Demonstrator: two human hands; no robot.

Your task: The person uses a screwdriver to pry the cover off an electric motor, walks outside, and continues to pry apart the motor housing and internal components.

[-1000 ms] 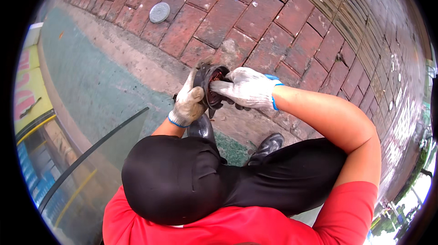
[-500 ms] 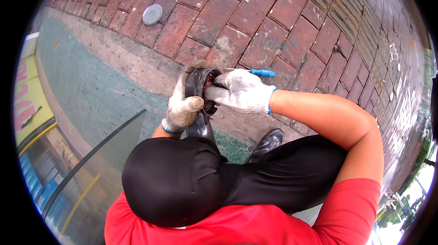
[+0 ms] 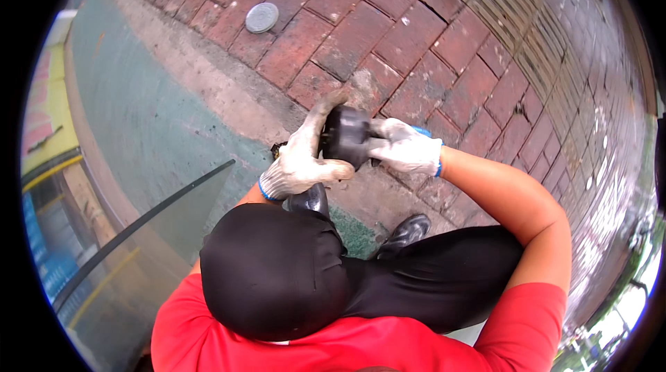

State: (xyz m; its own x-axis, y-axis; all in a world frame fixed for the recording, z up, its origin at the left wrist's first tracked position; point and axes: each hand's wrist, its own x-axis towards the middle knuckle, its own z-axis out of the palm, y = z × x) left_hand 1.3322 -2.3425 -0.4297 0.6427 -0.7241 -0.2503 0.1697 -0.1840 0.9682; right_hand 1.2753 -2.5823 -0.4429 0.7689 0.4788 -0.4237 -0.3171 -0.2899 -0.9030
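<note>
A black, rounded, cup-like housing (image 3: 349, 137) is held between my two gloved hands above the pavement edge. My left hand (image 3: 303, 157), in a soiled white knit glove, is closed round its left side, thumb below and fingers above. The fingers of my right hand (image 3: 404, 147), in a cleaner white glove with a blue hem, grip the housing's right side. A bit of the blue screwdriver handle (image 3: 420, 130) shows behind the right hand; the rest is hidden. Beside the left wrist is a small dark object (image 3: 277, 149) with yellowish specks, mostly covered.
Red paving bricks (image 3: 347, 29) with a round grey disc (image 3: 261, 18) lie ahead. Green-painted ground (image 3: 132, 88) spreads on the left, near a glass panel edge (image 3: 152, 212). My black boots (image 3: 404, 233) and dark-clad knees (image 3: 270, 268) are close below the hands.
The housing has been turned, so its reddish inside no longer shows and its dark outer side faces up. My right hand has shifted right and down, covering most of the screwdriver. The view has shifted slightly.
</note>
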